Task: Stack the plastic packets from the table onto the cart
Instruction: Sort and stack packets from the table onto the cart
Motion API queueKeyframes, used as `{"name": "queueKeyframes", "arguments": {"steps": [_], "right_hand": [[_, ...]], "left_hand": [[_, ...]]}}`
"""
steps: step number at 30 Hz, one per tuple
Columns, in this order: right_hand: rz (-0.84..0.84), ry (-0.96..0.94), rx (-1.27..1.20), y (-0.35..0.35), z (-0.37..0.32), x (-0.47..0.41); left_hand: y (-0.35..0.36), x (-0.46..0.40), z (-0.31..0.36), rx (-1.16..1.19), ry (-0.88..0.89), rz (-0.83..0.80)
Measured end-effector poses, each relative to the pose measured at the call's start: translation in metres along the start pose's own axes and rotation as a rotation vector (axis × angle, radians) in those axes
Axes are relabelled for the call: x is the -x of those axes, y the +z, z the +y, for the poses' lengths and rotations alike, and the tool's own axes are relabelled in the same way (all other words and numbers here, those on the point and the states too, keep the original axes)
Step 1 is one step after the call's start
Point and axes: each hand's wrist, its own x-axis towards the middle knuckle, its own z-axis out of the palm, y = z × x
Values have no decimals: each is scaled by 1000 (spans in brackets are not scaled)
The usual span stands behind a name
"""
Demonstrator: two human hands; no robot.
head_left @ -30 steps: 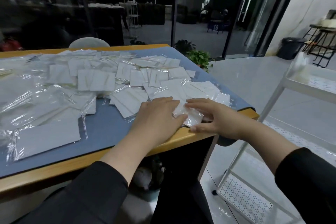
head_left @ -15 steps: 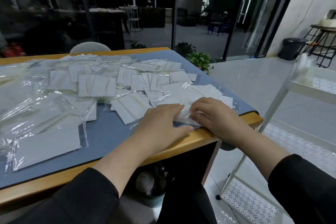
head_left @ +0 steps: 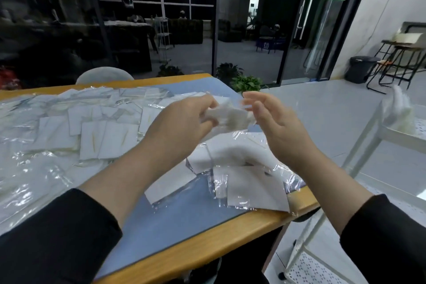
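Above table (head_left: 207, 251), two hands: left hand (head_left: 182, 122) grips one bundle (head_left: 232, 115).

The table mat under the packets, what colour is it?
The mat is plain blue-grey, seen in the head view.
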Motion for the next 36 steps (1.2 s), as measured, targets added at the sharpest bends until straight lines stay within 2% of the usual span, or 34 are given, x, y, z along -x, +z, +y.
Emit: {"name": "queueKeyframes", "arguments": {"steps": [3,6,9,11,14,19,26,31,36], "right_hand": [[-148,24,113,10,18,0],[-124,60,168,21,33,6],[-62,79,115,24,41,9],[-69,88,121,24,41,8],[-97,74,155,26,39,10],[49,23,122,25,37,13],[-20,10,172,31,33,13],[-35,-28,201,30,31,15],[-69,35,221,30,35,14]], "left_hand": [[14,1,-18,83,-23,-80],[21,5,-31,153,-95,-124],[23,6,-37,134,-167,-49],[28,9,-36,276,-182,-32],[35,13,-30,365,-127,-21],[34,11,-32,450,-97,109],[38,10,-25,523,-61,183],[35,8,-17,622,-156,297],[42,7,-20,712,-142,260]]}}
